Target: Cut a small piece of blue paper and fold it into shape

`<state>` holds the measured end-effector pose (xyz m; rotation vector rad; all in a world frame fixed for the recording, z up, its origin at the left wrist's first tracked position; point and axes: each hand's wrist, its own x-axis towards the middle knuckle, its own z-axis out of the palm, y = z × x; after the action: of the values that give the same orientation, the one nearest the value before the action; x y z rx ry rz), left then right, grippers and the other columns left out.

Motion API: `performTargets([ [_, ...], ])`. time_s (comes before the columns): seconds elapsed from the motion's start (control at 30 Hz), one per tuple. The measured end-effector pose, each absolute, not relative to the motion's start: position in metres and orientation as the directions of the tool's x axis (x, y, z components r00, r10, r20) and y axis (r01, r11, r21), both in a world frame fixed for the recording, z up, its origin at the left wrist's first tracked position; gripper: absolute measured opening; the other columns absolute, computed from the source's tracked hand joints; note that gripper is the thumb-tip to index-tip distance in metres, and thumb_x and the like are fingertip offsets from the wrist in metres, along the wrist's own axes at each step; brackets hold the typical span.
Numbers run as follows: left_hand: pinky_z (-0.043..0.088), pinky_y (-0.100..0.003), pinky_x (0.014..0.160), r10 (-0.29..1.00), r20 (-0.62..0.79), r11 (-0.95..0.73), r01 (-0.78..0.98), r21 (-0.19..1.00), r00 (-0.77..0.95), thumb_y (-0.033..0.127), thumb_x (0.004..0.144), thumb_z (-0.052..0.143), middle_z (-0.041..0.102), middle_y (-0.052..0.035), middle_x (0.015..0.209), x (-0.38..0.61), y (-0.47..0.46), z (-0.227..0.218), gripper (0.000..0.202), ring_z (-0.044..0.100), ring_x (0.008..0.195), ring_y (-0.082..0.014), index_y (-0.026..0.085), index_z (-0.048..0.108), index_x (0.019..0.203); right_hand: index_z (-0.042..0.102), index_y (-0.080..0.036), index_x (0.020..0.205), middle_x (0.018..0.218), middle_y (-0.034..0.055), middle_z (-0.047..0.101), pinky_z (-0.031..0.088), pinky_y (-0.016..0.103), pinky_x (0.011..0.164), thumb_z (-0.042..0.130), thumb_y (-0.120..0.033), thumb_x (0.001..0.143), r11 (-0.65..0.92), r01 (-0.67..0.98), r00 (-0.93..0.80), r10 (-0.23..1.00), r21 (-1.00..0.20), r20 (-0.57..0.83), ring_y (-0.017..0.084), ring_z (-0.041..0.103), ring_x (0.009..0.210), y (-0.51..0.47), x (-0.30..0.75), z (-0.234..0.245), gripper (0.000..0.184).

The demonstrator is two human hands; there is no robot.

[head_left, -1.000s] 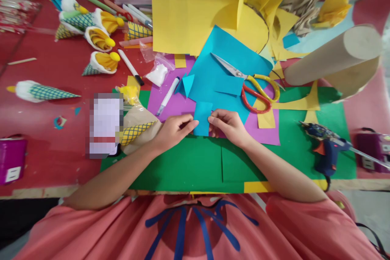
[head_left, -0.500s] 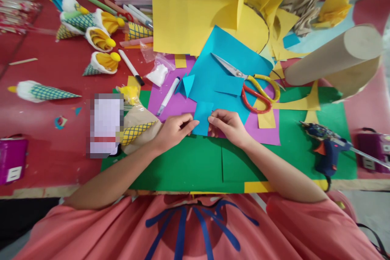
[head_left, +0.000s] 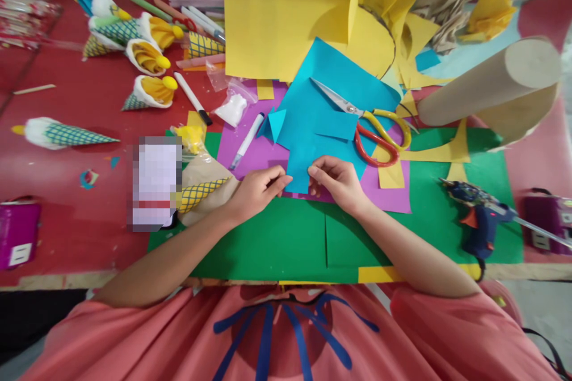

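A red bench (head_left: 67,190) is covered by a green paper sheet (head_left: 277,238), on whose far part a purple sheet (head_left: 254,152) is laid. Over their border the left hand (head_left: 257,190) and the right hand (head_left: 339,181) are held close together. The fingers (head_left: 279,181) of each are closed in a pinch on a blue paper piece (head_left: 298,174), one hand at each side edge. The piece is seen flat, roughly rectangular, its top merged with a larger blue sheet (head_left: 322,101).
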<state>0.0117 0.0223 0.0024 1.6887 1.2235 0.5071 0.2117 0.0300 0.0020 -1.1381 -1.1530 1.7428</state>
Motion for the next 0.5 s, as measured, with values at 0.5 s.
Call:
performTargets([
  [0.5,0.034,-0.020,0.051,0.881,-0.184,-0.059,0.488,0.871,0.436,0.042,0.092,0.043,0.044,0.0064,0.057,0.0126,0.0225,0.0079,0.033,0.041,0.052,-0.0074,0.019,0.043,0.069,0.054,-0.018,0.073,0.051,-0.0040,0.060,0.048,0.022,0.044,0.071,-0.054,0.071,-0.312,-0.115,-0.269,0.924,-0.943,-0.273,0.009,0.055,0.043,0.0321,0.2115,0.0020,0.040],
])
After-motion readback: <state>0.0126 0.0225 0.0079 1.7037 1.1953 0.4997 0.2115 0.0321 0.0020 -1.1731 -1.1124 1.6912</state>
